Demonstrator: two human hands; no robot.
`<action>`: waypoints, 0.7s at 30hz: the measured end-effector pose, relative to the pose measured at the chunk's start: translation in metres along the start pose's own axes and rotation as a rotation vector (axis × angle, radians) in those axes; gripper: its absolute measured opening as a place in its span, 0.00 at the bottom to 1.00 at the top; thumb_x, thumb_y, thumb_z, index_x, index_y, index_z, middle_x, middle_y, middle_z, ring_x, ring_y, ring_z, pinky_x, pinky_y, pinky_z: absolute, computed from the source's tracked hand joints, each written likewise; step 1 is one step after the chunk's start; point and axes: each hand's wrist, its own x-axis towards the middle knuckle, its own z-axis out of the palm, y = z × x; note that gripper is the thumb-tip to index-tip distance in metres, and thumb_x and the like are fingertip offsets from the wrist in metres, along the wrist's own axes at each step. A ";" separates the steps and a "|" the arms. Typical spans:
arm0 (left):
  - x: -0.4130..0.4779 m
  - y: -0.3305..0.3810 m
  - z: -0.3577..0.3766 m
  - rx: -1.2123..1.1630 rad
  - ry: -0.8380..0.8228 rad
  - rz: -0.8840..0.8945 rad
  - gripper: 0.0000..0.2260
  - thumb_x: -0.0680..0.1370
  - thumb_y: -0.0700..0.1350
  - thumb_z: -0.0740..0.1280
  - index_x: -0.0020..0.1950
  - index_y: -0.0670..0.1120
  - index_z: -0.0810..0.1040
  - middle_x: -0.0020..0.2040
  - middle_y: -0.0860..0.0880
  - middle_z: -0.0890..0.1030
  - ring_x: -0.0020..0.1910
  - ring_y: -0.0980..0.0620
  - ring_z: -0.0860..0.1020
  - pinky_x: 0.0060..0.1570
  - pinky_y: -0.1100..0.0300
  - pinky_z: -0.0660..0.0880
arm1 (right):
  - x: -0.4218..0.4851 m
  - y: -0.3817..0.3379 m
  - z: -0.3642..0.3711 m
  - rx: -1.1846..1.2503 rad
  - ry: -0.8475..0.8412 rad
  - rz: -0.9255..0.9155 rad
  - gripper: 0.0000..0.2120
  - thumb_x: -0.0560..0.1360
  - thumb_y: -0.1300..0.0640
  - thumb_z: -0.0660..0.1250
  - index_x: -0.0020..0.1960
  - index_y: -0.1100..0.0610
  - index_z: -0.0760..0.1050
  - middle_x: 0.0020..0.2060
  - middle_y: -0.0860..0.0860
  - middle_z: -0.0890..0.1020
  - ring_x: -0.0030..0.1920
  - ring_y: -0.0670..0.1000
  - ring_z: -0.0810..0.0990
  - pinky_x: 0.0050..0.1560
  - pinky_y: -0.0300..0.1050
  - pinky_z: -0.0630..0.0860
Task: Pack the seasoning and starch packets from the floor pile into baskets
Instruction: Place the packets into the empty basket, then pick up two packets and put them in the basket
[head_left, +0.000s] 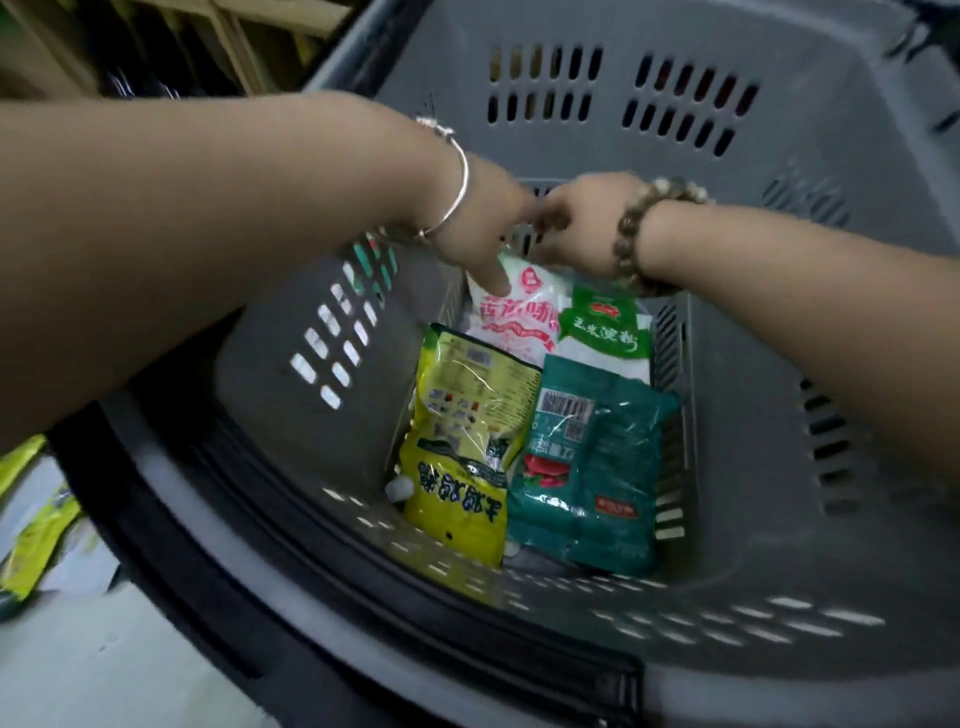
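Observation:
A grey plastic basket (779, 234) fills the view, and both my hands reach into its far end. My left hand (488, 234), with a silver bangle, grips a white and red packet (519, 322) standing against the far wall, thumb on its front. My right hand (587, 228), with a bead bracelet, is curled over the top edges of that packet and a green and white starch packet (608, 332); its fingertips are hidden. A yellow packet (467, 441) and a teal packet (587, 467) lie side by side in front.
The basket's black handle (311, 571) runs along the near rim. On the pale floor at the left edge lie more yellow-green packets (36, 525). Wooden shelving (234, 41) stands beyond the basket at the top left.

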 end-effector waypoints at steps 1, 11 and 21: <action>-0.013 -0.005 -0.007 -0.025 0.091 -0.009 0.32 0.76 0.53 0.67 0.75 0.47 0.59 0.68 0.44 0.71 0.64 0.44 0.72 0.58 0.55 0.68 | -0.001 -0.002 -0.008 0.121 0.090 0.024 0.17 0.77 0.51 0.63 0.63 0.57 0.74 0.58 0.55 0.79 0.57 0.56 0.76 0.52 0.43 0.71; -0.149 -0.103 0.028 -0.515 0.716 -0.135 0.28 0.64 0.57 0.66 0.64 0.60 0.69 0.57 0.63 0.75 0.54 0.58 0.76 0.56 0.64 0.70 | -0.013 -0.114 -0.067 0.555 0.518 -0.260 0.19 0.74 0.54 0.67 0.64 0.54 0.71 0.56 0.46 0.74 0.59 0.45 0.73 0.61 0.43 0.69; -0.185 -0.214 0.134 -0.588 0.682 -0.373 0.27 0.72 0.48 0.72 0.70 0.49 0.69 0.65 0.48 0.74 0.61 0.49 0.75 0.59 0.56 0.71 | 0.025 -0.244 -0.049 0.019 0.181 -0.301 0.25 0.73 0.50 0.66 0.69 0.52 0.67 0.61 0.53 0.76 0.61 0.55 0.73 0.56 0.43 0.69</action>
